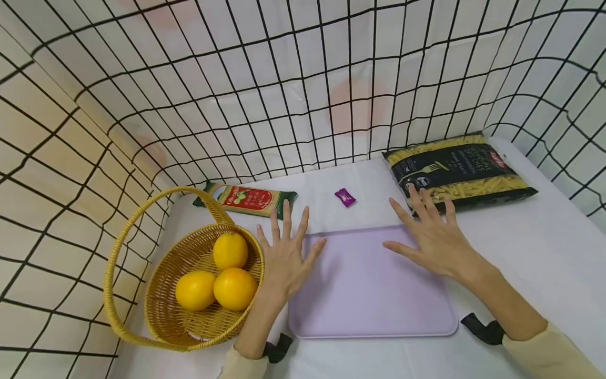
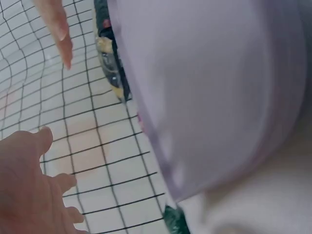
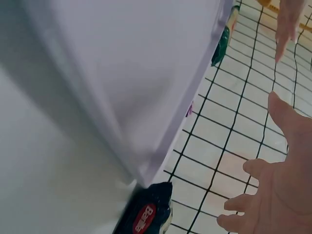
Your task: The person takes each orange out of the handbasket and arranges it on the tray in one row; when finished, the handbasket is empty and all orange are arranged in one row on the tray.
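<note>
My left hand (image 1: 287,263) is spread with straight fingers between the basket and the tray's left side, holding nothing. Over the tray's upper right corner, my right hand (image 1: 436,241) also spreads its fingers, and its fingertips overlap the pasta bag in the head view. The lilac tray (image 1: 374,295) lies flat on the table. A black and yellow bag of penne (image 1: 454,171) lies at the back right. Behind the tray sits a small purple wrapped candy (image 1: 345,197). Near my left fingertips lies a green-ended packet with a red label (image 1: 246,199).
On the left stands a yellow wicker basket (image 1: 163,295) with a tall handle, holding three orange fruits (image 1: 235,288). Black wire grid panels (image 1: 303,79) enclose the back and sides. White cloth (image 1: 502,247) covers the table.
</note>
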`<state>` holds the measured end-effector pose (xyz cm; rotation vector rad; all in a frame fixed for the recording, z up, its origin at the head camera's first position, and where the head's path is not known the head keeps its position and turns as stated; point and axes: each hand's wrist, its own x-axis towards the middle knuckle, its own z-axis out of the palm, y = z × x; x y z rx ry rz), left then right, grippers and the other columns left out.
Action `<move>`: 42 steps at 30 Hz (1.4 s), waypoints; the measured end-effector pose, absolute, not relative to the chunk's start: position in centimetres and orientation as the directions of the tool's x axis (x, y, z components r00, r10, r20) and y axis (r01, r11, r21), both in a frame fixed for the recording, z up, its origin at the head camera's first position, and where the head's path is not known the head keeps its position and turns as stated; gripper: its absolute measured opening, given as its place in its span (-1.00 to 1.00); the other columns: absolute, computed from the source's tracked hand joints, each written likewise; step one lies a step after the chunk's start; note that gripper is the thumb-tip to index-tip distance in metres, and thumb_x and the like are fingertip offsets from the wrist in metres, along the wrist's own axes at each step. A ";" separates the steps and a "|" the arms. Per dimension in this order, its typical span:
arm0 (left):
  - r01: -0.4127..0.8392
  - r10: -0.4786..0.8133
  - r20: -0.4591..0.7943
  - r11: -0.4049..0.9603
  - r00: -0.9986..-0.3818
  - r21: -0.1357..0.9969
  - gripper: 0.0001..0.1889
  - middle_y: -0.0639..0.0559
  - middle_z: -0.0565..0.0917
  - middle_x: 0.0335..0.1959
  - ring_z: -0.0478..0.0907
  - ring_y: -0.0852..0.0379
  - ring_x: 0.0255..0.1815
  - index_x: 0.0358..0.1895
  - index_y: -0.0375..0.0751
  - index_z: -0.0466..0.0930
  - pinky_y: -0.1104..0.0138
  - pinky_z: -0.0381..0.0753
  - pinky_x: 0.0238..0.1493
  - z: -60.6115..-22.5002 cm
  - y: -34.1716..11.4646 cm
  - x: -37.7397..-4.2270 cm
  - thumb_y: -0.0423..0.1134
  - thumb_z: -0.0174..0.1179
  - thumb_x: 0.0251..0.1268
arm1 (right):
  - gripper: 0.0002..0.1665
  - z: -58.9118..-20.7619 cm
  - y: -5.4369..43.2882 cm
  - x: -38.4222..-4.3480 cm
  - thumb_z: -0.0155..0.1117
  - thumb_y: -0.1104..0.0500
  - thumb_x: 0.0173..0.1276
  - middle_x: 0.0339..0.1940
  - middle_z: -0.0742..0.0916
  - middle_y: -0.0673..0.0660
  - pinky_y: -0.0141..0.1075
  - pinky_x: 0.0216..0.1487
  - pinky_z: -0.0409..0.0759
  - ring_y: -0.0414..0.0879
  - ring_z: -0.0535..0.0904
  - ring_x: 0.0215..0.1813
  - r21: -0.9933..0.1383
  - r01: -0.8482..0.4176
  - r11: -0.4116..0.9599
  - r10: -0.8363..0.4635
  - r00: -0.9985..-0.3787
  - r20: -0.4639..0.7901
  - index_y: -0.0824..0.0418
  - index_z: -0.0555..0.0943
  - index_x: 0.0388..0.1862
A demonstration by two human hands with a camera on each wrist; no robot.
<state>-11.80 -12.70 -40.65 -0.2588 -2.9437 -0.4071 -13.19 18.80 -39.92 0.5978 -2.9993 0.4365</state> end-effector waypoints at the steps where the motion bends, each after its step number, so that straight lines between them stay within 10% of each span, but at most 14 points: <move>1: 0.194 0.151 0.178 0.945 -0.973 0.264 -0.19 0.00 -0.39 0.74 -0.49 -0.20 0.75 0.70 0.25 -0.11 -0.46 -0.40 0.56 -40.4 -12.8 -11.6 0.40 -0.15 0.50 | 0.12 -39.9 19.0 -13.2 0.11 -0.44 0.45 0.74 -0.16 0.38 0.52 0.55 -0.34 0.43 -0.16 0.71 -0.267 -0.382 0.885 -0.369 -0.924 0.099 0.01 -0.07 0.75; 23: 0.052 0.090 -0.046 0.843 -0.995 0.535 -0.28 -0.09 -0.35 0.75 -0.38 -0.37 0.73 0.70 0.27 -0.20 -0.48 -0.50 0.52 -35.2 -23.4 -7.1 0.24 -0.17 0.65 | 0.01 -43.6 24.9 -11.4 0.26 -0.27 0.46 0.62 0.04 0.65 0.57 0.47 -0.18 0.65 -0.05 0.59 -0.456 -0.354 0.816 -0.453 -0.883 -0.125 0.07 0.12 0.70; 42: -0.080 0.063 -0.197 0.763 -0.978 0.641 -0.27 -0.35 -0.27 0.72 -0.22 -0.51 0.68 0.69 -0.14 -0.03 -0.38 -0.04 0.56 -35.3 -26.5 -8.1 0.00 0.01 0.66 | 0.02 -45.1 25.7 -11.9 0.30 -0.25 0.43 0.65 0.00 0.61 0.64 0.39 -0.11 0.62 -0.13 0.62 -0.476 -0.334 0.814 -0.463 -0.867 -0.183 -0.13 0.05 0.72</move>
